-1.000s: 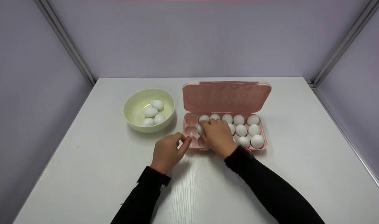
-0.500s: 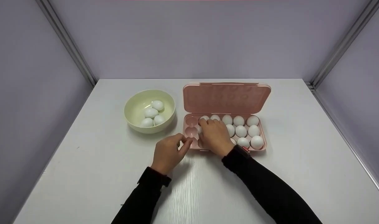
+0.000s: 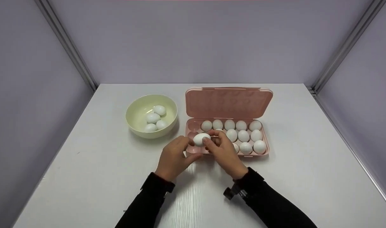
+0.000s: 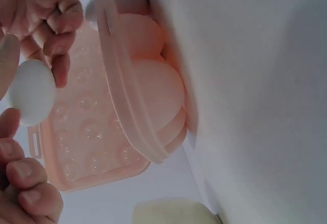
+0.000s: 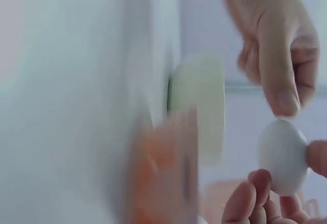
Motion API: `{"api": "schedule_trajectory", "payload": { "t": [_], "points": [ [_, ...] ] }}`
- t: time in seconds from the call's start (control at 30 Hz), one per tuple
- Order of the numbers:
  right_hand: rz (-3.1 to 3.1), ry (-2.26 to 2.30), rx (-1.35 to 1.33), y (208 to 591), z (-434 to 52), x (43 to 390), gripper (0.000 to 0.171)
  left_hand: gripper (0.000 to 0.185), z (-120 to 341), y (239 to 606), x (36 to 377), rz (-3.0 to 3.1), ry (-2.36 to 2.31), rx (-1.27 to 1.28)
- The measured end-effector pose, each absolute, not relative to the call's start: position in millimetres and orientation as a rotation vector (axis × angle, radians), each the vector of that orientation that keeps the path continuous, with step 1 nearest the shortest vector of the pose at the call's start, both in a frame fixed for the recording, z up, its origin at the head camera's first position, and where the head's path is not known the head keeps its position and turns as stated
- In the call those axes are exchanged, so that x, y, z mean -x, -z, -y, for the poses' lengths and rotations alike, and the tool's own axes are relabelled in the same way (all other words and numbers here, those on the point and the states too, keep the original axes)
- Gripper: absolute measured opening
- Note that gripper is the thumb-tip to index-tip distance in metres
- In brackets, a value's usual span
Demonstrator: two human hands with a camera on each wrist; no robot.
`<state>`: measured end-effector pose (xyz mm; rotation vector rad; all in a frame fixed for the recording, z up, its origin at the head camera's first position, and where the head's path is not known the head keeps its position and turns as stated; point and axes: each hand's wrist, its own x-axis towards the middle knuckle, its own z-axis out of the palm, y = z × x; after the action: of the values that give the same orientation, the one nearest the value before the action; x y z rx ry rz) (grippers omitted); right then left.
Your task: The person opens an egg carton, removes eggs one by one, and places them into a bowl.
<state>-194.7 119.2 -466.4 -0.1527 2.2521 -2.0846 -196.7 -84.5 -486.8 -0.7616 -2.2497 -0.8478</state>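
Both hands meet over the front left corner of the pink egg box (image 3: 259,154), near the middle of the white worktop (image 3: 307,177). The right hand (image 3: 225,151) pinches a white egg (image 3: 201,139) between its thumb and fingertips. The egg is up in the air, just above the left end of the box. The left hand (image 3: 174,155) is right beside the egg, with its fingers curled a bit and its fingertips at the egg's left side. In the left wrist view the egg (image 4: 31,92) sits between the fingers of both hands, and the left thumb seems to touch it from below. In the right wrist view the egg (image 5: 282,156) is blurry, with fingers close around it.

The box lies open, and its lid (image 3: 228,102) stands up at the back. White eggs fill most of its cups, in three rows. The cups at the left end are partly hidden by the hands.

A pale yellow bowl (image 3: 136,112) stands to the left of the box, a little apart from it. Four white eggs (image 3: 153,118) lie in the bowl, close together.

Both arms have black sleeves (image 3: 269,202). They come in from the front edge of the worktop. Purple walls stand behind and at both sides.
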Motion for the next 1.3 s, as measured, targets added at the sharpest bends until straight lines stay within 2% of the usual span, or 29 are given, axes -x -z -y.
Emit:
{"api": "schedule_trajectory", "payload": {
  "t": [0.17, 0.43, 0.77, 1.0, 1.3],
  "points": [
    [-2.081, 2.207, 0.117, 474.8, -115.8, 190.3, 0.029, 0.063, 79.9, 483.2, 196.4, 2.192, 0.906, 0.84],
    [-2.051, 2.195, 0.173, 475.7, -115.7, 186.3, 0.032, 0.048, 77.3, 483.2, 196.9, 2.122, 0.896, 0.915],
    [-2.093, 2.182, 0.204, 480.9, -115.8, 187.4, 0.027, 0.049, 75.1, 482.2, 197.6, 2.121, 0.882, 0.91],
    [-2.165, 2.173, 0.2, 485.2, -115.5, 188.3, 0.041, 0.049, 77.2, 482.2, 198.2, 2.118, 0.906, 0.894],
    [-2.227, 2.106, 0.262, 486.6, -114.9, 186.0, 0.047, 0.05, 88.3, 472.8, 198.4, 2.148, 0.916, 0.829]
  ]
}}
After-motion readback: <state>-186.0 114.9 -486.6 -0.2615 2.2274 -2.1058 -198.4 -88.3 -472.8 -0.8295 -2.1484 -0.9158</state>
